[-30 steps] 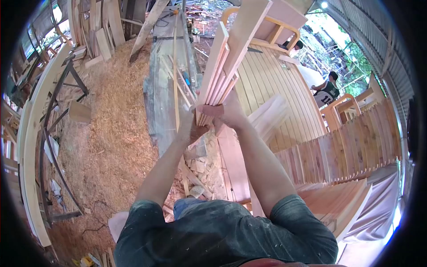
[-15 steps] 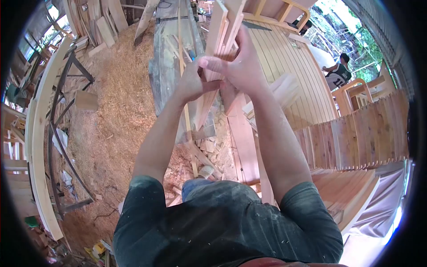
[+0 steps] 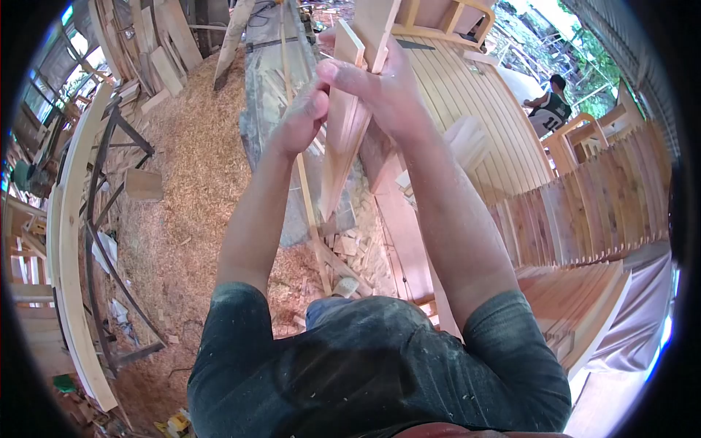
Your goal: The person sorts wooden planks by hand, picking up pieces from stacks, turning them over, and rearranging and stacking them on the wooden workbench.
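A bundle of long wooden boards (image 3: 347,120) stands upright in front of me, its lower end narrowing above the wood scraps. My right hand (image 3: 383,87) is wrapped round the bundle from the right, the thumb lying across its front face. On the left side, my left hand (image 3: 301,120) is beside the boards with its fingers curled; whether it presses on them is hard to see. Behind the bundle lies a long, dusty grey bench (image 3: 266,87) with a thin wooden strip (image 3: 301,171) along it.
Sawdust (image 3: 193,182) covers the floor at left, beside a dark metal frame (image 3: 95,190) and long planks (image 3: 69,219). At right are a slatted panel (image 3: 467,109), a row of upright boards (image 3: 591,212) and stacked panels (image 3: 577,306). A person (image 3: 551,109) sits at the back right.
The bundle has come lower and more upright, and its boards are closer together. My left hand has shifted from under the bundle to its left side. My right thumb now crosses the front.
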{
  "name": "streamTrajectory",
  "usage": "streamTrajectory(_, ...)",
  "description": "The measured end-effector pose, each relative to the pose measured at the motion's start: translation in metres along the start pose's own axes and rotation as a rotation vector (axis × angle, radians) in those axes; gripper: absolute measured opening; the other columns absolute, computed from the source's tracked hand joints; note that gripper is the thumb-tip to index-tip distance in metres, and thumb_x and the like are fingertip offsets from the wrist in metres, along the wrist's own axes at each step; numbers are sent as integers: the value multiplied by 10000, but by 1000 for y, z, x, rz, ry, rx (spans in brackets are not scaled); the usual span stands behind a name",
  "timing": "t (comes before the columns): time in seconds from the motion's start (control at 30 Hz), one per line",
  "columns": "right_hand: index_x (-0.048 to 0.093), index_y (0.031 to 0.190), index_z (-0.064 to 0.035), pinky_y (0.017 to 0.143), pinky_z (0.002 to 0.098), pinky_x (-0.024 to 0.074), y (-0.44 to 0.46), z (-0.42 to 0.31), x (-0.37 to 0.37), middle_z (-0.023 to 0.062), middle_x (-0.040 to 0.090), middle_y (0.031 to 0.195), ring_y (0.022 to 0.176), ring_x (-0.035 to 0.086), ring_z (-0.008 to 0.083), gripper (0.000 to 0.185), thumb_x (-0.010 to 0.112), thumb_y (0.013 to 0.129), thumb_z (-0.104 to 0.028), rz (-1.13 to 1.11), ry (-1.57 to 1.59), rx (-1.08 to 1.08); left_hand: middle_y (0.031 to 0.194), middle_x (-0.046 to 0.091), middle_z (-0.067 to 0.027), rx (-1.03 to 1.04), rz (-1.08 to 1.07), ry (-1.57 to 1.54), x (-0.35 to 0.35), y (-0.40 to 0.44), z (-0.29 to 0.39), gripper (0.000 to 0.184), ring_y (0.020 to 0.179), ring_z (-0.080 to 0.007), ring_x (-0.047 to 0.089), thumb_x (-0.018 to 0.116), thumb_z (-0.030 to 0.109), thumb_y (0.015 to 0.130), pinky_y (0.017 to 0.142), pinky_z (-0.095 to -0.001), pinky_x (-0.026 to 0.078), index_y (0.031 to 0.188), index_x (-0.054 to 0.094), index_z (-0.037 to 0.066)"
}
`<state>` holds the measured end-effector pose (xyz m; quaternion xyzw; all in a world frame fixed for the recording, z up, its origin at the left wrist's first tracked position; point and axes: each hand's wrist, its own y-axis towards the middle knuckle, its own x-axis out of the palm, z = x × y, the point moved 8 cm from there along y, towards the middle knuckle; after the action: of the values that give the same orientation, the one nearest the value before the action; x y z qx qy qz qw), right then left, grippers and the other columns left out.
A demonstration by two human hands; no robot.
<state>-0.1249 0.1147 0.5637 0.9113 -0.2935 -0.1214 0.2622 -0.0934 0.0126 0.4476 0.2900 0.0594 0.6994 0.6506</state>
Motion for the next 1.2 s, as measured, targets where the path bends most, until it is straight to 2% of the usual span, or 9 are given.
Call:
streamTrajectory(0.23,530,1399,10,899,337,534,6,11,-6,97,653,1184,1024,655,176,731,827,845,-362,-50,62,-6,1458,493,-116,78,12,-100,6,6,2,995,1374,-243,493,693,683,864,1159,-383,388,1547,322,62)
streamTrajectory(0.33,524,1406,8,908,347,545,5,10,-10,106,654,1195,1027,661,178,758,835,837,-386,-78,89,0,1440,501,-111,91,-7,-159,8,7,1,1028,1362,-242,500,773,644,819,1147,-397,406,1530,307,65)
streamTrajectory(0.43,525,1408,9,918,347,551,3,11,-10,103,660,1198,1026,667,174,788,843,825,-414,-72,81,-19,1403,521,-104,142,-136,-123,18,9,13,1040,1330,-225,521,918,406,761,1122,-388,431,1517,282,79)
streamTrajectory(0.53,529,1406,7,927,339,550,5,24,-16,99,662,1219,1052,667,171,831,828,827,-508,-82,58,-32,1362,539,-95,13,19,202,29,8,29,1052,1280,-204,549,956,151,693,1096,-369,449,1493,275,89)
streamTrajectory(0.67,523,1423,3,955,337,536,5,28,-18,91,668,1235,1099,653,163,927,762,831,-669,-42,123,25,1333,553,-95,63,103,141,27,10,31,1036,1240,-194,569,927,62,678,1081,-362,457,1485,278,91)
streamTrajectory(0.77,591,1310,35,785,296,546,-1,13,-14,52,679,1018,903,652,115,797,816,835,-564,7,208,-49,1321,561,-90,61,83,114,24,10,31,1054,1233,-196,573,935,75,672,1080,-365,458,1493,275,88)
streamTrajectory(0.87,610,1283,36,816,304,535,-9,-3,-18,60,682,1037,931,649,125,749,830,839,-525,48,77,-4,1323,567,-72,26,47,59,25,11,27,1086,1234,-193,574,944,78,649,1081,-365,454,1519,294,80)
streamTrajectory(0.97,596,1354,25,966,345,498,-16,-9,-22,77,662,1240,1110,637,177,816,774,857,-597,28,-66,-89,1334,567,-46,-33,-52,53,32,12,26,1113,1232,-182,573,958,99,623,1067,-352,458,1546,337,72)
streamTrajectory(1.2,661,1221,6,923,357,502,-32,-4,-29,69,678,1111,1039,632,160,515,788,843,-320,163,68,-164,1243,618,-17,-86,-168,102,25,25,14,1067,1152,-141,605,923,91,629,1008,-314,477,1554,392,67)
